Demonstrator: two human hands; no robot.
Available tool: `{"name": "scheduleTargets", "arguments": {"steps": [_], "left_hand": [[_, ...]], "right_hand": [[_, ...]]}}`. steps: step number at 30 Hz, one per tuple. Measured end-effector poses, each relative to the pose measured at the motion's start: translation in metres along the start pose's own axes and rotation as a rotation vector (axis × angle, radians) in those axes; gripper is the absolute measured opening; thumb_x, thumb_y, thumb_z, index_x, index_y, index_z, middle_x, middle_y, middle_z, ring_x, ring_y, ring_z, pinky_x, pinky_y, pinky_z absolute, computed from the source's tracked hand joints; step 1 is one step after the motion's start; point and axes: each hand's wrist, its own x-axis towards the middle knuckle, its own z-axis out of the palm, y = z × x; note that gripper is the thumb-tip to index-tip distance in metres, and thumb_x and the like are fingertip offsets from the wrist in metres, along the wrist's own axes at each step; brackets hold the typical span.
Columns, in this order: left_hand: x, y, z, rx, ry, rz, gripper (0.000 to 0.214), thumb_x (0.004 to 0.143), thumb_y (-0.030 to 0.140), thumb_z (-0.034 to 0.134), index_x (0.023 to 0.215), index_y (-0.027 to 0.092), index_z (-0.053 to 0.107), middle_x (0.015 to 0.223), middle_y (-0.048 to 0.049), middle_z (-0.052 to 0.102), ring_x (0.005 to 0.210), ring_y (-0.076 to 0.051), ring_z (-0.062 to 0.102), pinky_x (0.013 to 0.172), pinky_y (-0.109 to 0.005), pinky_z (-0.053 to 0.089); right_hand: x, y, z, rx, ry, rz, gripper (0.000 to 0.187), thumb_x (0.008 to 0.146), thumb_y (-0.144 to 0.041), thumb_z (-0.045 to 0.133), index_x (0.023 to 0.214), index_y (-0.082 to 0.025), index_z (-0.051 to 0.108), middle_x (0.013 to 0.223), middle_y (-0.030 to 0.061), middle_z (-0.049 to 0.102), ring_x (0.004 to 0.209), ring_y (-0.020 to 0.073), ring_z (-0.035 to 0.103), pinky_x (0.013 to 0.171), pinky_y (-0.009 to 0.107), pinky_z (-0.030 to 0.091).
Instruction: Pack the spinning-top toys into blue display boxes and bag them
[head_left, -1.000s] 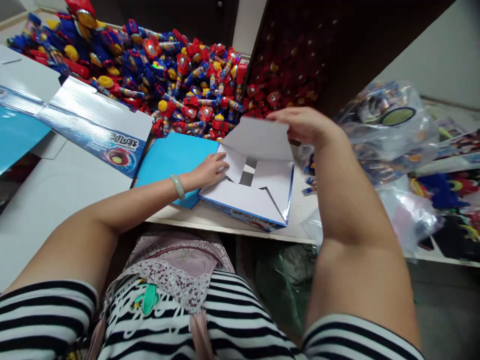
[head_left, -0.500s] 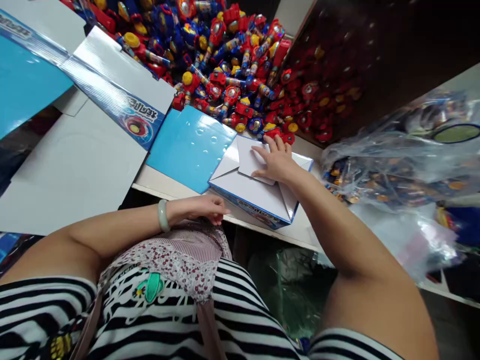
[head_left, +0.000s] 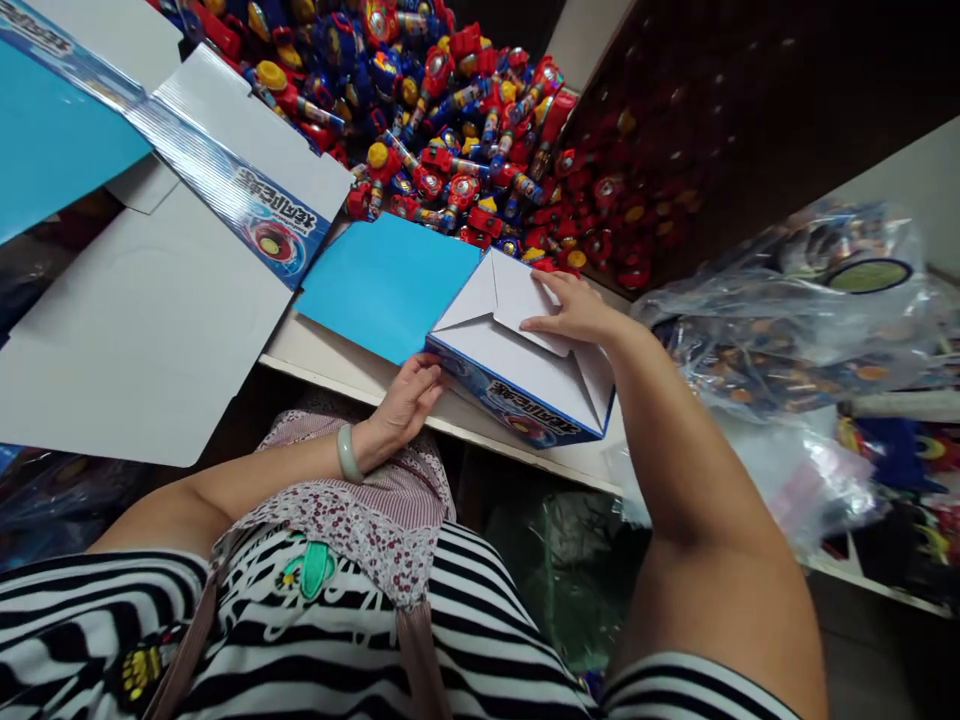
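A white cardboard box (head_left: 517,375) with blue printed sides lies on the table edge, its folded flaps closed on top and its near side tilted up. My right hand (head_left: 574,310) lies flat on the top flaps, fingers stretched out. My left hand (head_left: 405,400) touches the box's lower left corner with its fingers bent against the side; a pale bangle sits on that wrist. A blue sheet (head_left: 386,285) lies just left of the box.
A big heap of red, blue and yellow toys (head_left: 450,130) fills the back. Flat unfolded cartons (head_left: 150,300) lie at left. Clear plastic bags of printed parts (head_left: 810,320) sit at right. A dark panel (head_left: 712,120) stands behind the box.
The box flaps went from open to folded shut under my right hand. My left hand left the box, dropped to the table edge, and now touches the box's lower corner, which is lifted.
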Motion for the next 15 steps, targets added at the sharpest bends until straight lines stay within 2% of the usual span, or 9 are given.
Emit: {"name": "scheduleTargets", "arguments": {"steps": [3,6,8,10,13,15], "left_hand": [[0.004,0.019,-0.003,0.145,0.006,0.14,0.042,0.094,0.056,0.055,0.124,0.028,0.049,0.139,-0.0083,0.059,0.135,-0.02,0.055,0.109,-0.04,0.05],[0.02,0.031,-0.003,0.037,-0.053,0.21,0.063,0.083,0.066,0.066,0.132,0.028,0.053,0.14,-0.0082,0.061,0.142,-0.027,0.049,0.109,-0.043,0.051],[0.033,0.035,-0.002,-0.066,-0.149,0.179,0.08,0.067,0.067,0.081,0.132,0.026,0.058,0.134,-0.0088,0.066,0.143,-0.033,0.048,0.111,-0.046,0.05],[0.044,0.036,-0.002,-0.107,-0.261,0.117,0.092,0.054,0.06,0.092,0.132,0.023,0.061,0.13,-0.0099,0.069,0.141,-0.037,0.05,0.113,-0.048,0.049],[0.052,0.037,-0.005,-0.108,-0.4,0.054,0.099,0.047,0.048,0.098,0.134,0.021,0.062,0.128,-0.0113,0.071,0.138,-0.039,0.054,0.114,-0.05,0.049],[0.053,0.036,-0.007,-0.103,-0.42,0.027,0.098,0.047,0.045,0.099,0.134,0.021,0.063,0.125,-0.0108,0.073,0.135,-0.038,0.057,0.113,-0.05,0.05]], "right_hand": [[-0.004,-0.002,-0.004,0.123,0.09,-0.046,0.095,0.082,-0.065,0.068,0.161,-0.027,0.031,0.162,0.0136,0.038,0.146,0.0396,0.039,0.121,0.06,0.033],[-0.008,-0.008,-0.007,0.228,0.154,-0.112,0.095,0.084,-0.063,0.066,0.162,-0.026,0.027,0.159,0.014,0.04,0.144,0.0378,0.041,0.12,0.058,0.035],[-0.013,-0.014,-0.006,0.222,0.157,-0.087,0.098,0.081,-0.064,0.069,0.161,-0.027,0.028,0.16,0.0148,0.037,0.146,0.0409,0.038,0.12,0.063,0.032],[-0.019,-0.022,-0.004,0.188,0.155,-0.054,0.103,0.077,-0.067,0.07,0.162,-0.027,0.026,0.164,0.0161,0.031,0.149,0.0447,0.032,0.119,0.068,0.028],[-0.028,-0.033,-0.001,0.138,0.173,-0.037,0.109,0.076,-0.068,0.07,0.163,-0.026,0.021,0.166,0.0179,0.024,0.151,0.0464,0.026,0.118,0.07,0.027],[-0.032,-0.039,0.0,0.102,0.197,-0.011,0.109,0.077,-0.067,0.07,0.164,-0.025,0.02,0.167,0.0181,0.022,0.15,0.0461,0.027,0.118,0.069,0.028]]}}
